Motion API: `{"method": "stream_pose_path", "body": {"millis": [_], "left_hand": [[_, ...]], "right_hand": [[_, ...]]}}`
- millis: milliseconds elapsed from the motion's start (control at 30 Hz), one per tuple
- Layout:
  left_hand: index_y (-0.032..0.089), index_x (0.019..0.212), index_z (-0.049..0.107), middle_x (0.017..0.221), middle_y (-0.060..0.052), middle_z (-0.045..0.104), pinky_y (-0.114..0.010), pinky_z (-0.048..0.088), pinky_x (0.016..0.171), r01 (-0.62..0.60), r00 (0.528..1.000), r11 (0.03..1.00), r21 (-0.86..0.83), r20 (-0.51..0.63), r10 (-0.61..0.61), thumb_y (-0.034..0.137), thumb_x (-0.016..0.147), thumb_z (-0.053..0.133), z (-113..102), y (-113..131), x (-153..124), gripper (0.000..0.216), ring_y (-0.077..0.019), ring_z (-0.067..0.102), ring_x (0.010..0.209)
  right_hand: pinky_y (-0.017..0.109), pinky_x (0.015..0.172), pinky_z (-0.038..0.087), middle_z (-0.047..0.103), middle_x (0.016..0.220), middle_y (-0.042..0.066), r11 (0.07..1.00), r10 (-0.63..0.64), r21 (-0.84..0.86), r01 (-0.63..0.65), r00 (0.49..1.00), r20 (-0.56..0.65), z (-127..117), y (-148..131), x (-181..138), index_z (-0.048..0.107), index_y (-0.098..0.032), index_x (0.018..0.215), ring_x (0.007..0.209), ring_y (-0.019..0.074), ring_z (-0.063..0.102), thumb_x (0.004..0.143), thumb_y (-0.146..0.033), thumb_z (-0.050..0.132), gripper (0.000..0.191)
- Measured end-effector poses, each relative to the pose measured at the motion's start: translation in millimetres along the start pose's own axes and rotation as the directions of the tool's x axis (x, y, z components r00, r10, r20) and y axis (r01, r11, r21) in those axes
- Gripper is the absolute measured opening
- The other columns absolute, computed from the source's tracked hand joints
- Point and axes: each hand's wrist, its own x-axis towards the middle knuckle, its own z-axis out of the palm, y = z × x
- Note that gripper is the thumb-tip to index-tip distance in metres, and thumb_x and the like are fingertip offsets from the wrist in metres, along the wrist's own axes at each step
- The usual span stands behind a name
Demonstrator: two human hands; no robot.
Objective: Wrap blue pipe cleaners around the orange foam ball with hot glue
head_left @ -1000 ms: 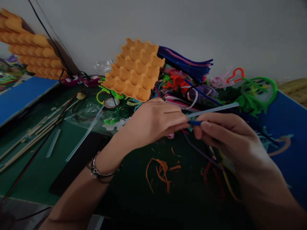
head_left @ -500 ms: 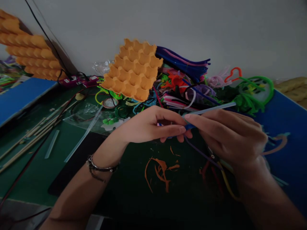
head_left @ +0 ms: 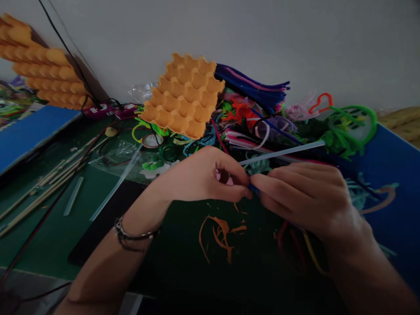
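My left hand [head_left: 200, 177] and my right hand [head_left: 303, 197] meet fingertip to fingertip above the dark green mat [head_left: 183, 253]. Both pinch a short blue pipe cleaner [head_left: 253, 188] between thumb and fingers. A pale translucent glue stick [head_left: 285, 152] slants up to the right from between my hands; which hand grips it I cannot tell. A small pink piece shows inside my curled left fingers. A bracelet sits on my left wrist [head_left: 131, 232].
An orange egg tray [head_left: 183, 101] leans against a heap of coloured pipe cleaners [head_left: 262, 113] at the back. More orange trays [head_left: 39, 65] stand far left. Wooden sticks [head_left: 42, 183] and clear glue sticks lie left; orange scraps [head_left: 219, 234] lie on the mat; blue board [head_left: 390, 175] right.
My hands have dropped slightly and drawn closer together. My left fingers have curled from stretched out into a tight pinch, and my right fingers now fold down over the blue piece.
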Motion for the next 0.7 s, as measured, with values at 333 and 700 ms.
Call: {"method": "stream_pose_path", "body": {"millis": [333, 700], "left_hand": [[0.016, 0.076, 0.069, 0.068, 0.001, 0.066, -0.019, 0.041, 0.057, -0.223, 0.968, 0.956, 0.191, -0.071, 0.24, 0.017, 0.082, 0.055, 0, 6, -4, 0.016, -0.0091, 0.058, 0.062], [0.016, 0.072, 0.067, 0.062, 0.003, 0.065, -0.016, 0.039, 0.047, -0.082, 0.996, 0.997, 0.007, 0.017, 0.082, 0.023, 0.081, 0.058, -6, 6, -2, 0.015, -0.0069, 0.055, 0.053]], "right_hand": [[0.025, 0.047, 0.032, 0.052, 0.051, -0.003, 0.995, 0.044, 0.077, -0.056, 0.989, 0.144, -8, 2, 2, 0.053, -0.018, 0.062, 0.045, 0.0085, 0.044, 0.089, -0.02, 0.044, 0.028], [0.028, 0.054, 0.038, 0.062, 0.063, 0.001, 0.998, 0.009, -0.062, -0.005, 0.998, 0.066, -9, 3, 0, 0.06, -0.017, 0.088, 0.056, 0.0125, 0.055, 0.087, -0.017, 0.052, 0.008]]}}
